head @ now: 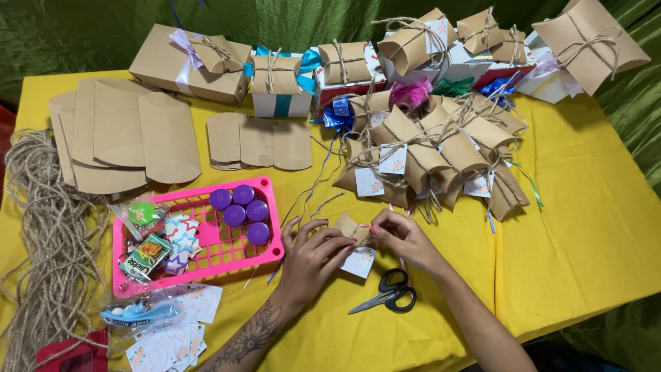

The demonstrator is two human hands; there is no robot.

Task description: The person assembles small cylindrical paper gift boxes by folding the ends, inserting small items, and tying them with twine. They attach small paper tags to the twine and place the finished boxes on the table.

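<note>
a worktop [585, 227] under a bright yellow cloth fills most of the view. behind its far edge and past its right edge hangs crumpled dark green fabric [82, 31]. the light is even and soft.

this looked like a home craft corner set up for gift wrapping. the worktop [585, 207] wore a bright yellow cloth, with crumpled green fabric [82, 34] hung behind it. on it lay flat brown kraft-card pillow-box blanks [117, 138], a heap of finished twine-tied pillow boxes [441, 151], a bundle of jute twine [48, 227], a pink plastic basket tray [206, 255] and black-handled scissors [389, 293].
</note>
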